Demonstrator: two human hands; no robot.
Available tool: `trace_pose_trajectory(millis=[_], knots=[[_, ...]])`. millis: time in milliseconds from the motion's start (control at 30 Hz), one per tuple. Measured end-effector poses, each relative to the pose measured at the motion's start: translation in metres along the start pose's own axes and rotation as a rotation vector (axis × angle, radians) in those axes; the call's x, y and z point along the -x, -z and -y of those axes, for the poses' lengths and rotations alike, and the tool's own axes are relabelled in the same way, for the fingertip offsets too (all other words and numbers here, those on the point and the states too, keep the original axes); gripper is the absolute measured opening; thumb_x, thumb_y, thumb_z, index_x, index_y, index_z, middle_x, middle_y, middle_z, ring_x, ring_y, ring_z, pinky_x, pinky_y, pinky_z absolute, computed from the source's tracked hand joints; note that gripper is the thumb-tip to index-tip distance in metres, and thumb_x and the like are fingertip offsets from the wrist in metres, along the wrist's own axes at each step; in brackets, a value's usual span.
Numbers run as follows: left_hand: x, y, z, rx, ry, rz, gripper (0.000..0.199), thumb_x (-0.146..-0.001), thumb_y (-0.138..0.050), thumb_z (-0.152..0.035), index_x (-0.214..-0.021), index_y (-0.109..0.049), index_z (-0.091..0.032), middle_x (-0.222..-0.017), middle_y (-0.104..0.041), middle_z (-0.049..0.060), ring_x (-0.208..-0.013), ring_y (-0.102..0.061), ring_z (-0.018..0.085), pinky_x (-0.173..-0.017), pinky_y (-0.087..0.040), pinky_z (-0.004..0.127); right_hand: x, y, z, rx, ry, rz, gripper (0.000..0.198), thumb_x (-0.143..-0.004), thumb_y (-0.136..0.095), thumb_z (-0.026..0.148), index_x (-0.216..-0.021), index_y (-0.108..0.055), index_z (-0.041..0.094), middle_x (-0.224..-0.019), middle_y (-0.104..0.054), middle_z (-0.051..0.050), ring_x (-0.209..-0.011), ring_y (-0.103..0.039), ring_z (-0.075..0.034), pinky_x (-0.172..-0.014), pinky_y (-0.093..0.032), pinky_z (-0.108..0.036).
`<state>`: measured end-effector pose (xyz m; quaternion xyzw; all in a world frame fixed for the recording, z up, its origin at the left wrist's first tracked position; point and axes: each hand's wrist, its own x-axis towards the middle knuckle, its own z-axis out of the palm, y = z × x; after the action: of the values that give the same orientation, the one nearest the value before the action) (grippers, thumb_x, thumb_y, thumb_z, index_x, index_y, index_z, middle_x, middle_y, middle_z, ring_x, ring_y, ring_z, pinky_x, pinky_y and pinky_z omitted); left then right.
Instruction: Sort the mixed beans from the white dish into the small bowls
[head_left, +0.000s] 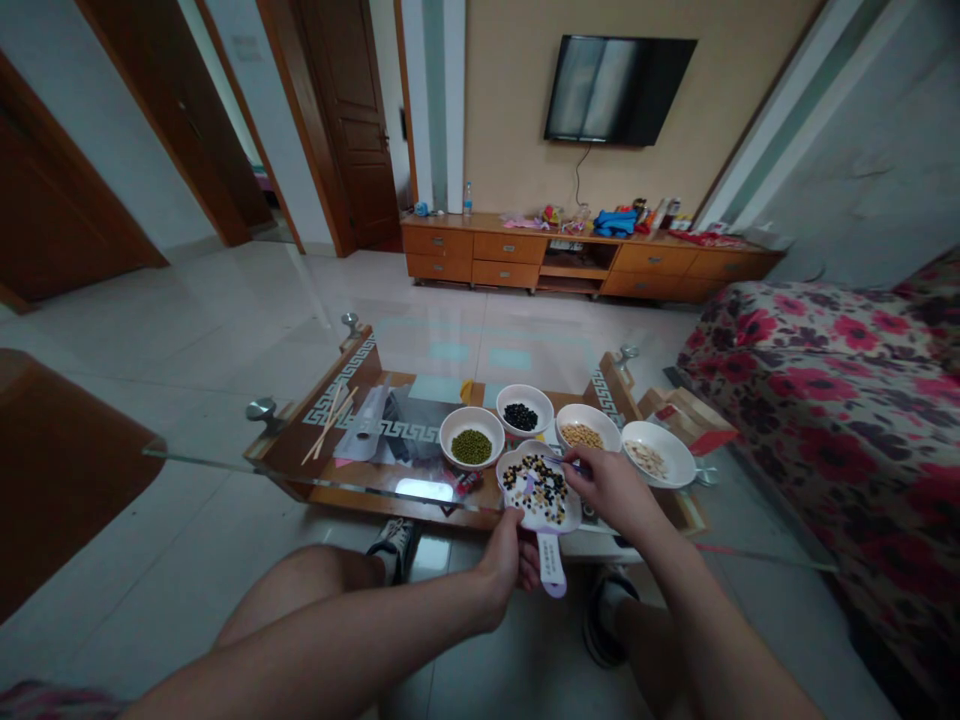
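My left hand (510, 560) grips a white flower-shaped tray (511, 497) with a pale purple handle (552, 567), thumb at its near left edge. Mixed black, yellow and green beans (551, 490) lie scattered on it. My right hand (604, 490) is closed around a thin purplish tool like tweezers (556, 460), its tip over the tray's far side. Behind the tray stand white bowls: one with green beans (472, 447), one with black beans (520, 417), one with yellow beans (582, 436), and one with pale flat pieces (646, 460).
The bowls stand on a glass-topped table (300, 468) with a wooden frame. Chopsticks (328, 425) lie at its left. A brown paper bag (686, 420) is at the right, beside a floral-covered sofa (817, 390). Beyond are a low cabinet (506, 247) and a wall-mounted television (619, 90).
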<state>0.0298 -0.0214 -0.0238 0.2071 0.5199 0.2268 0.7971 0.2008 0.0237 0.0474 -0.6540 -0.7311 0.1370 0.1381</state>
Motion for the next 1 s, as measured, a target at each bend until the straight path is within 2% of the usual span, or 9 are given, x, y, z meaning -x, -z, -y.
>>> trace_pose_trajectory(millis=[233, 433, 533, 667, 767, 1000], knots=[[-0.002, 0.0, 0.003, 0.008, -0.019, -0.013, 0.062, -0.094, -0.016, -0.047, -0.061, -0.057, -0.014, -0.049, -0.05, 0.001, -0.037, -0.039, 0.009, -0.048, -0.022, 0.024, -0.027, -0.006, 0.025, 0.032, -0.065, -0.243, 0.025, -0.089, -0.049, 0.038, -0.095, -0.068, 0.024, -0.085, -0.073, -0.005, -0.08, -0.066, -0.02, -0.067, -0.039, -0.027], [-0.001, -0.001, 0.002, 0.01, -0.017, -0.003, 0.061, -0.093, -0.016, -0.046, -0.064, -0.058, -0.013, -0.05, -0.05, 0.001, -0.037, -0.039, 0.009, -0.048, -0.022, 0.025, -0.031, -0.008, 0.026, 0.033, -0.135, -0.281, 0.029, -0.091, -0.047, 0.041, -0.1, -0.067, 0.023, -0.09, -0.073, -0.007, -0.083, -0.065, -0.022, -0.067, -0.039, -0.028], [0.0, -0.001, 0.001, -0.003, -0.012, 0.0, 0.06, -0.093, -0.016, -0.046, -0.065, -0.058, -0.013, -0.05, -0.05, 0.001, -0.038, -0.039, 0.009, -0.048, -0.022, 0.025, -0.022, -0.006, 0.023, 0.026, -0.096, -0.227, 0.03, -0.091, -0.047, 0.042, -0.099, -0.066, 0.022, -0.09, -0.072, -0.008, -0.083, -0.065, -0.021, -0.067, -0.039, -0.028], [0.0, -0.001, 0.0, -0.012, -0.005, -0.011, 0.061, -0.094, -0.015, -0.047, -0.064, -0.057, -0.013, -0.049, -0.049, 0.001, -0.038, -0.039, 0.01, -0.049, -0.023, 0.025, -0.008, -0.006, 0.021, -0.004, 0.021, -0.023, 0.025, -0.089, -0.048, 0.039, -0.096, -0.065, 0.021, -0.087, -0.071, -0.006, -0.076, -0.064, -0.018, -0.064, -0.038, -0.026], [-0.001, -0.001, 0.001, 0.004, -0.01, -0.013, 0.059, -0.094, -0.016, -0.048, -0.062, -0.055, -0.015, -0.048, -0.049, 0.001, -0.037, -0.038, 0.01, -0.049, -0.022, 0.025, 0.002, -0.011, 0.02, 0.011, 0.076, 0.077, 0.022, -0.089, -0.048, 0.036, -0.094, -0.064, 0.021, -0.088, -0.071, -0.005, -0.075, -0.062, -0.017, -0.063, -0.036, -0.024], [-0.004, 0.001, 0.003, 0.001, -0.035, 0.006, 0.058, -0.093, -0.017, -0.048, -0.06, -0.053, -0.016, -0.046, -0.048, 0.001, -0.037, -0.039, 0.011, -0.049, -0.022, 0.026, 0.009, -0.019, 0.021, 0.073, 0.08, 0.128, 0.019, -0.089, -0.048, 0.032, -0.097, -0.062, 0.021, -0.091, -0.07, -0.005, -0.078, -0.062, -0.016, -0.063, -0.033, -0.023]])
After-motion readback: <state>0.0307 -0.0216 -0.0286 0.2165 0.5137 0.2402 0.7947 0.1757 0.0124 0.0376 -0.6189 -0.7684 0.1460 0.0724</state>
